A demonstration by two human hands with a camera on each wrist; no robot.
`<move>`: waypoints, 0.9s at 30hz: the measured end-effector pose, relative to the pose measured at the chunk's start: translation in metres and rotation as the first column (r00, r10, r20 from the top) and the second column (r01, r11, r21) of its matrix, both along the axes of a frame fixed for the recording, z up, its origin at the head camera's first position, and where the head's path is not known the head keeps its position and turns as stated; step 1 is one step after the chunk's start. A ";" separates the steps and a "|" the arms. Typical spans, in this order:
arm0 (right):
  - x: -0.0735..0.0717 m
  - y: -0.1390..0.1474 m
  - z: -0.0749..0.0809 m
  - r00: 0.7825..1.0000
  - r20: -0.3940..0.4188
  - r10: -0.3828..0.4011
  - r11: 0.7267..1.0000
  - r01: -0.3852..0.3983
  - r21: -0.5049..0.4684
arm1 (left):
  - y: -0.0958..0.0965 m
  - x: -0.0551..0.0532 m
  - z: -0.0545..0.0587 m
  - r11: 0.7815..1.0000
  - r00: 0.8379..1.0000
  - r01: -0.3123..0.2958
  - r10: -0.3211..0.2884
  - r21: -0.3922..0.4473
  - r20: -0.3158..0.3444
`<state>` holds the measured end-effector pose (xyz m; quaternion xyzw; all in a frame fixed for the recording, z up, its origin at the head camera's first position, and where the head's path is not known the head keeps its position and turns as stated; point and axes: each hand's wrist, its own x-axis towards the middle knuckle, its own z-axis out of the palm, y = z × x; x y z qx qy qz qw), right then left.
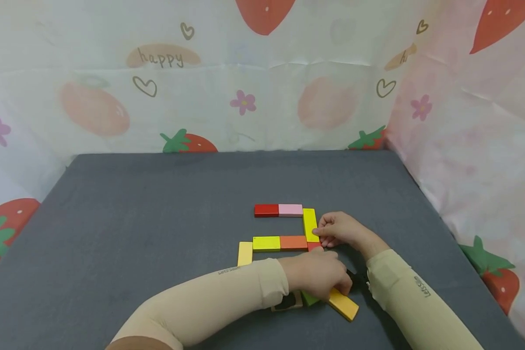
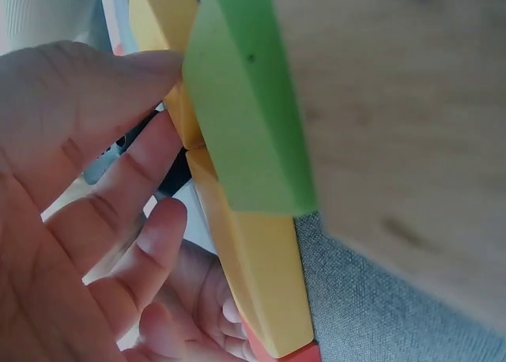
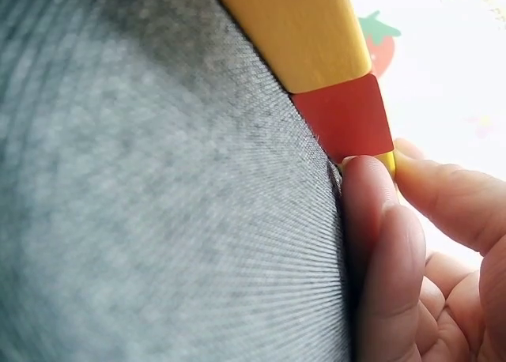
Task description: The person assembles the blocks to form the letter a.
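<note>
Domino-like blocks lie in a winding line on the dark cloth. My right hand [image 1: 343, 231] pinches the lower end of a bright yellow block [image 1: 309, 223], its thumb on the block and index finger at the side, beside a red block [image 3: 344, 117]. Over the lower part of the line, my left hand [image 1: 321, 274] grips a golden yellow block [image 1: 344, 306] that slants outward. In the left wrist view its thumb tip lies where this block meets a green block [image 2: 245, 101]. Another golden yellow block [image 2: 265, 275] continues towards the red one, hidden under the hand in the head view.
A red block [image 1: 266, 210] and pink block [image 1: 290, 210] form the top row. Below are a yellow-green block [image 1: 266, 243], orange block [image 1: 293, 243] and pale yellow block [image 1: 245, 253]. A wooden piece with a black patch [image 1: 288, 301] shows under the left forearm. Printed curtains [image 1: 271, 112] stand behind.
</note>
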<state>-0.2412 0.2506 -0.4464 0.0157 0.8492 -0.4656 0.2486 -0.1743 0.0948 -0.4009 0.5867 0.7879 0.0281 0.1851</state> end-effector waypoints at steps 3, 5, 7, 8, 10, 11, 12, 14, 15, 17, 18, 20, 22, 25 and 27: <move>-0.001 -0.001 -0.001 1.000 0.002 -0.001 1.000 0.001 0.002 | -0.004 0.000 -0.001 1.000 1.000 -0.009 0.010 0.020 -0.020; -0.002 -0.001 -0.001 1.000 -0.001 0.008 1.000 -0.008 -0.001 | -0.007 -0.001 -0.001 0.999 1.000 -0.016 0.016 0.035 -0.024; -0.002 -0.002 -0.001 1.000 -0.004 0.015 1.000 -0.015 -0.008 | -0.011 -0.003 -0.001 0.999 0.999 -0.022 0.024 0.046 -0.029; -0.002 -0.003 -0.001 1.000 -0.004 0.017 1.000 -0.017 -0.013 | -0.013 -0.005 0.000 0.998 0.999 -0.030 0.031 0.049 -0.026; -0.002 -0.004 0.000 1.000 -0.007 0.023 1.000 -0.023 -0.015 | -0.018 -0.008 0.002 0.997 0.998 -0.049 0.051 0.059 -0.029; -0.002 -0.004 0.000 1.000 -0.007 0.024 1.000 -0.025 -0.017 | -0.021 -0.010 0.004 0.996 0.997 -0.068 0.070 0.058 -0.028; -0.003 -0.005 0.000 1.000 -0.005 0.023 1.000 -0.023 -0.020 | -0.025 -0.011 0.006 0.994 0.996 -0.089 0.091 0.055 -0.026; -0.003 -0.005 0.000 1.000 0.002 0.022 1.000 -0.022 -0.023 | -0.033 -0.015 0.009 0.989 0.990 -0.140 0.141 0.052 -0.024; -0.004 -0.005 0.000 1.000 0.006 0.025 0.999 -0.025 -0.023 | -0.038 -0.017 0.010 0.985 0.986 -0.162 0.164 0.052 -0.027; -0.005 -0.005 0.000 1.000 0.013 0.026 0.999 -0.026 -0.025 | -0.048 -0.020 0.014 0.976 0.976 -0.215 0.216 0.047 -0.020; -0.005 -0.005 0.001 1.000 0.019 0.024 0.999 -0.024 -0.023 | -0.053 -0.022 0.015 0.971 0.971 -0.235 0.236 0.049 -0.023; -0.006 -0.004 0.001 0.999 0.027 0.032 0.999 -0.032 -0.014 | -0.065 -0.025 0.019 0.960 0.960 -0.275 0.278 0.055 -0.042; -0.006 -0.003 0.002 0.999 0.042 0.027 1.000 -0.027 0.000 | -0.080 -0.028 0.023 0.945 0.944 -0.321 0.325 0.065 -0.054; -0.007 0.001 0.007 0.998 0.053 0.042 0.999 -0.044 0.026 | -0.106 -0.034 0.030 0.911 0.911 -0.404 0.409 0.086 -0.056; -0.009 0.005 0.013 0.998 0.040 0.043 0.998 -0.045 0.046 | -0.125 -0.039 0.035 0.878 0.880 -0.469 0.474 0.096 -0.034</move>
